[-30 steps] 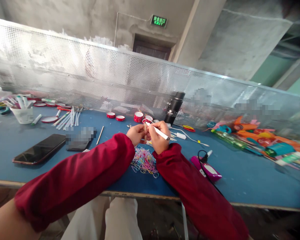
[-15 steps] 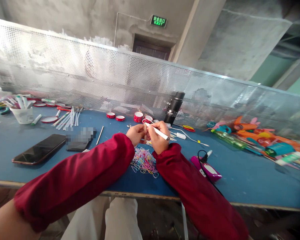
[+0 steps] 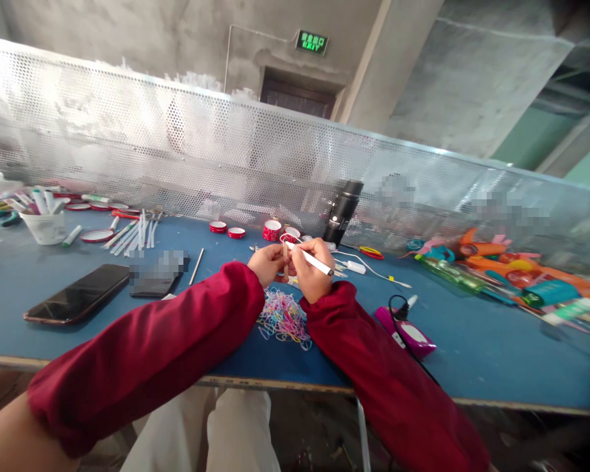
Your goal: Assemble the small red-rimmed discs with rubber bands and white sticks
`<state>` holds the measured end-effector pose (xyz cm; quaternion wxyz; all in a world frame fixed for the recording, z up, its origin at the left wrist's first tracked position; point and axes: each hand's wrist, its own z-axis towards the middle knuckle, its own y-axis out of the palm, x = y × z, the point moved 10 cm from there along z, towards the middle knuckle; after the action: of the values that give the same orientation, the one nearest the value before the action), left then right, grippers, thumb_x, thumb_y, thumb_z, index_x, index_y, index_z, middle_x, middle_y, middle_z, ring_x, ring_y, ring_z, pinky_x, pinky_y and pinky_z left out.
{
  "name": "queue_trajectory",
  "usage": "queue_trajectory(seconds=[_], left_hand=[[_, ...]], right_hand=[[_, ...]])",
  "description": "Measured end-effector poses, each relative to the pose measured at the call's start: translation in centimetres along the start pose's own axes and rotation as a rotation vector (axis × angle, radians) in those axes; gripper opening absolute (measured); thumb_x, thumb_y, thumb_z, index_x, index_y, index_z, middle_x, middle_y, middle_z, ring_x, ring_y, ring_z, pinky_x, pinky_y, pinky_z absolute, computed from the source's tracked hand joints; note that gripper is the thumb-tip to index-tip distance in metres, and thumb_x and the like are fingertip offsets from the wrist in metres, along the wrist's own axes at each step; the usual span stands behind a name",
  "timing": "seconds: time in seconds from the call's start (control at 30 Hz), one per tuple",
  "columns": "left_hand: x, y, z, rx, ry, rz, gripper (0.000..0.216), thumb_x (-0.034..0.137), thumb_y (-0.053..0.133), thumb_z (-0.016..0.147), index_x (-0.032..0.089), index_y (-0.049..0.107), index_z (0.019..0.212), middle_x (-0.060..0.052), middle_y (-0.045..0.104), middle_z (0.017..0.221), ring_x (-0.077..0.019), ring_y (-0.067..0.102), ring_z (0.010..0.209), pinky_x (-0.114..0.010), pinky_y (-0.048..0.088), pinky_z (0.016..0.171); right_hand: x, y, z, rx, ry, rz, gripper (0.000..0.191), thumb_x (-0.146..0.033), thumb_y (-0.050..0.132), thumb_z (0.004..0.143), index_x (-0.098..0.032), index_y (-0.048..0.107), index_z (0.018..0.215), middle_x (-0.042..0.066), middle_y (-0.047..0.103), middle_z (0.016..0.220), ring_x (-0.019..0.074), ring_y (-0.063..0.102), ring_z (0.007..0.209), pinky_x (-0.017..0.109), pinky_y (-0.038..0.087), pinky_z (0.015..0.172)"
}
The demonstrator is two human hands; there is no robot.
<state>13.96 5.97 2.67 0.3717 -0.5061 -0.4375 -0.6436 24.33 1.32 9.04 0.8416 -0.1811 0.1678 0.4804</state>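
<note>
My right hand (image 3: 313, 278) is closed around a white marker (image 3: 317, 261) with a dark end, and the marker's tip points toward my left hand. Pinched in my left hand (image 3: 266, 263) is a narrow, light-brown strip that looks like a wooden stick (image 3: 286, 263), held upright. The marker's tip is near the stick's upper part; whether they touch I cannot tell. Below both hands lies a loose pile of small coloured rubber bands (image 3: 285, 316) on the blue table (image 3: 246, 360). Just beyond my fingers are red-and-white tape rolls (image 3: 272, 229).
A black bottle (image 3: 343, 213) stands behind my right hand. To the left lie a phone (image 3: 76, 294), a dark pouch (image 3: 157, 282), white sticks and a cup of markers (image 3: 44, 228). At right are a purple packet (image 3: 408, 334), a white cable and a colourful heap (image 3: 516, 269).
</note>
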Motion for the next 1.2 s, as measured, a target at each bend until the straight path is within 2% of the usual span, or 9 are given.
queue_trajectory(seconds=[0.33,0.63,0.9,1.2], left_hand=[[0.09,0.08,-0.23,0.0,0.0,0.021,0.011,0.007,0.047,0.092,0.014,0.055,0.088,-0.001,0.066,0.071,-0.0095,0.065,0.058,-0.021,0.052,0.057],[-0.17,0.11,0.0,-0.015,-0.007,-0.012,0.005,0.012,0.059,0.087,0.014,0.057,0.091,-0.001,0.067,0.07,-0.0116,0.066,0.062,-0.022,0.053,0.059],[-0.01,0.08,-0.14,-0.003,0.0,-0.036,0.009,0.012,0.064,0.084,0.014,0.055,0.083,0.002,0.061,0.064,-0.0096,0.062,0.056,-0.022,0.052,0.058],[0.08,0.15,-0.13,-0.011,0.005,-0.026,0.007,0.01,0.057,0.087,0.015,0.054,0.084,0.001,0.063,0.065,-0.0107,0.064,0.057,-0.021,0.051,0.055]], right_hand=[[-0.07,-0.07,0.0,0.006,0.019,0.03,0.011,-0.028,0.061,0.085,-0.022,0.055,0.079,0.001,0.066,0.068,0.017,0.062,0.061,0.03,0.048,0.055],[0.2,-0.01,-0.02,0.0,0.024,0.024,0.013,-0.032,0.06,0.087,-0.022,0.054,0.08,0.001,0.065,0.069,0.0176,0.063,0.063,0.031,0.05,0.057],[0.12,-0.02,-0.08,0.003,-0.008,0.006,0.012,-0.03,0.062,0.086,-0.022,0.056,0.08,0.0,0.063,0.068,0.0171,0.06,0.063,0.03,0.047,0.057],[0.16,0.0,-0.05,-0.006,0.004,-0.012,0.012,-0.031,0.061,0.086,-0.023,0.055,0.079,0.0,0.063,0.068,0.017,0.059,0.061,0.03,0.047,0.056]])
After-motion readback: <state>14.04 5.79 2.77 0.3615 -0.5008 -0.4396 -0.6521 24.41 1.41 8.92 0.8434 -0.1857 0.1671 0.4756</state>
